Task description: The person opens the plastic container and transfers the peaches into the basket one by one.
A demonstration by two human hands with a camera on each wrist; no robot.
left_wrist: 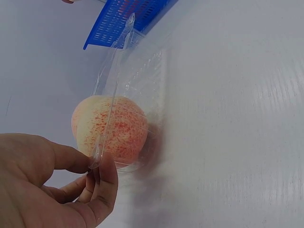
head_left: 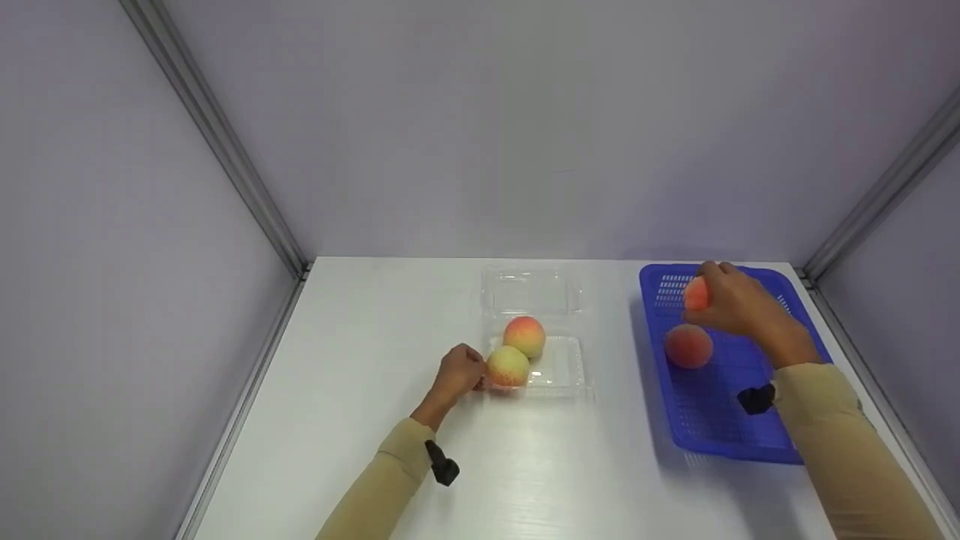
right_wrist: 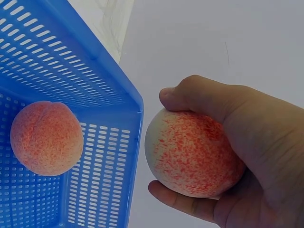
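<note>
A clear plastic clamshell box (head_left: 559,367) lies with its lid (head_left: 531,292) folded back. Two peaches, one yellowish (head_left: 508,367) and one redder on top (head_left: 524,336), sit in its left half. My left hand (head_left: 459,369) pinches the box's left front rim between thumb and fingers, close beside the yellowish peach; the left wrist view shows this rim (left_wrist: 97,159). Over the far part of the blue basket (head_left: 705,420), my right hand (head_left: 731,304) grips a peach (right_wrist: 192,154) with thumb and fingers around it. Another peach (right_wrist: 46,137) rests inside the basket.
The basket has slotted walls and stands at the right side of the white table (head_left: 360,337). Pale panels (head_left: 480,135) with metal corner posts (head_left: 225,142) close in the back and sides. A black wrist device (head_left: 442,465) sits on the left sleeve.
</note>
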